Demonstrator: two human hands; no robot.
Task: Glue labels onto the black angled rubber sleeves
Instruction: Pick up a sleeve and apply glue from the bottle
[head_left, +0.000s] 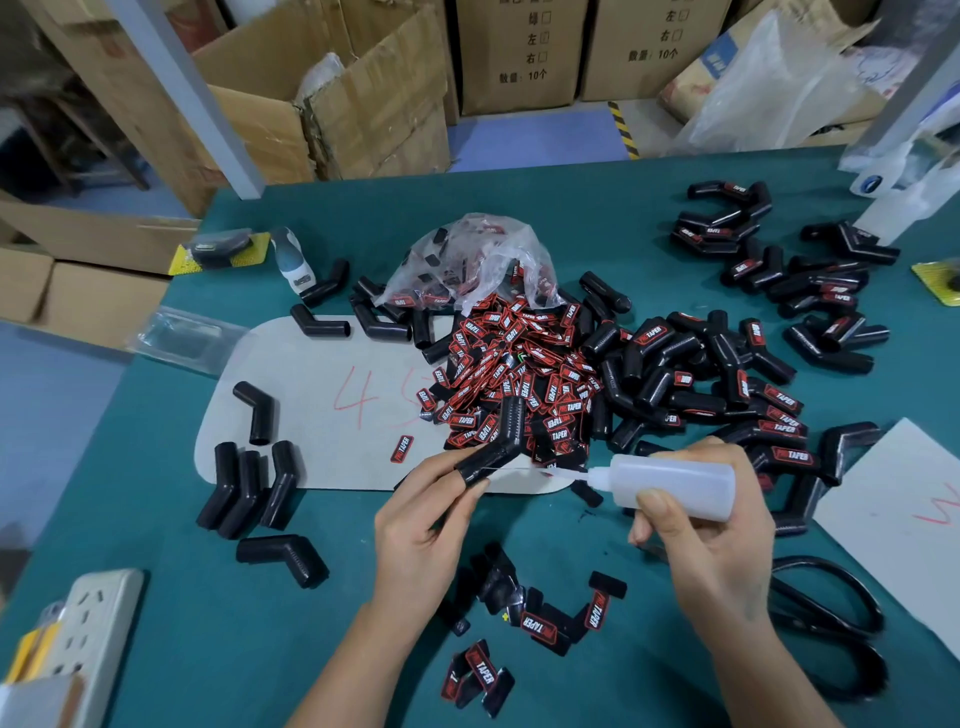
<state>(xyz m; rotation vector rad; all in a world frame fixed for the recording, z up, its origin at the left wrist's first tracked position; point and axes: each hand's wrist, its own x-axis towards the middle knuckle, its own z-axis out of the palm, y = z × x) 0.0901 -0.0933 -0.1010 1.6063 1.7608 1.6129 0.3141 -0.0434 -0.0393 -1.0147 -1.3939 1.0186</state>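
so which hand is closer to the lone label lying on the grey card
Left. The left hand, holding a black sleeve, sits just below and right of the lone label. The right hand, gripping the glue bottle, is far off to the label's right.

Packing workshop: stacked cardboard cartons (519, 57)

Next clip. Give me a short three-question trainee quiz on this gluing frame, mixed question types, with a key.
1. True or false: the right hand holds the glue bottle with its nozzle aimed at the sleeve in the left hand.
2. Where does the label pile spill from? A) a cardboard box B) a clear plastic bag C) a metal tray
3. Fill in: the bare sleeves at the left rest partly on a grey ____ marked in red.

Key: 1 true; 2 B; 3 board
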